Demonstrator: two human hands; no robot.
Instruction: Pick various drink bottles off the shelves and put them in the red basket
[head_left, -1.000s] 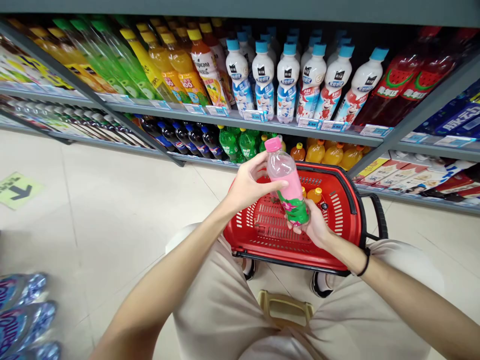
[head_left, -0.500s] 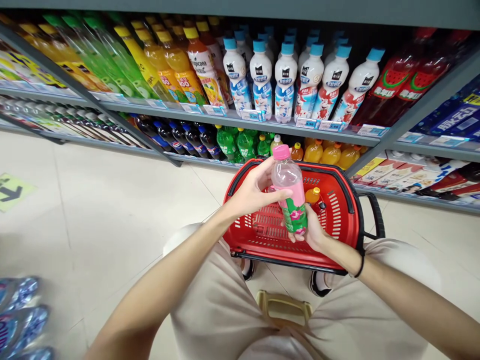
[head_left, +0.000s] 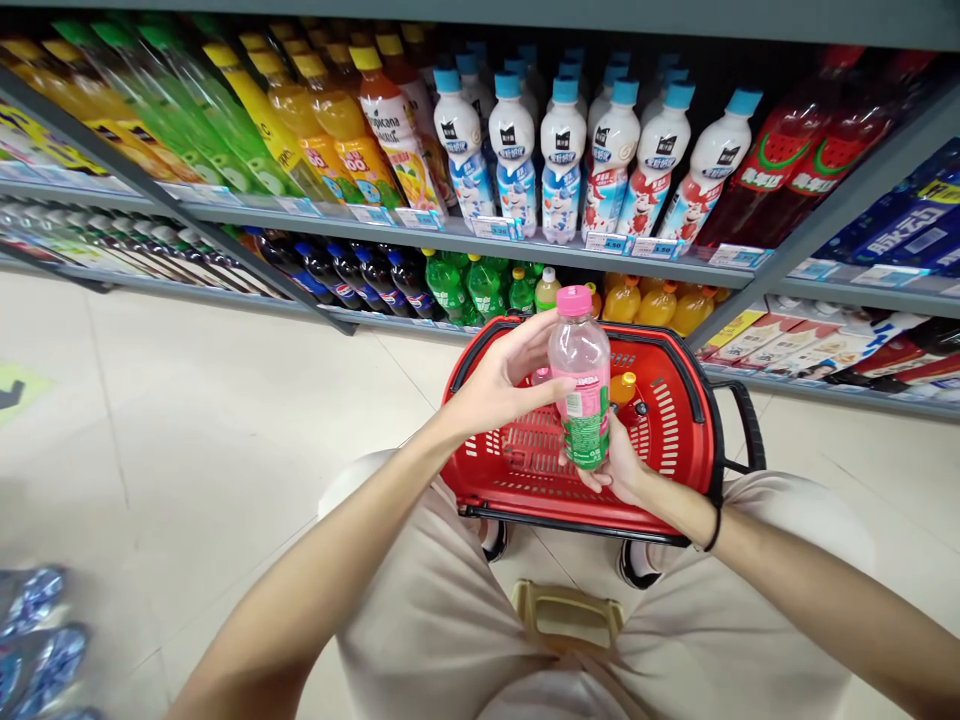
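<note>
Upright above the basket is a clear drink bottle (head_left: 580, 380) with a pink cap and a pink and green label. My right hand (head_left: 619, 465) grips it low down, fingers wrapped beneath and around the base. Curved about the upper left side is my left hand (head_left: 517, 375), its thumb across the label and its fingertips partly hidden behind the bottle. Under both hands stands a red shopping basket (head_left: 517, 490) between my knees. Inside the basket lie a bottle with a yellow cap (head_left: 624, 386) and a pink-capped item (head_left: 540, 376), mostly covered by my left hand.
A grey shelf (head_left: 420, 235) ahead carries rows of bottles, among them white bottles with blue caps (head_left: 564, 160). Cola bottles (head_left: 375, 275) stand on the lower shelf. The basket's black handle (head_left: 750, 425) sticks out right. Packed water bottles (head_left: 45, 660) sit at lower left.
The bottle has turned in my hands, bringing the label's text panel to face me. Both hands stay around it, and the view has shifted slightly.
</note>
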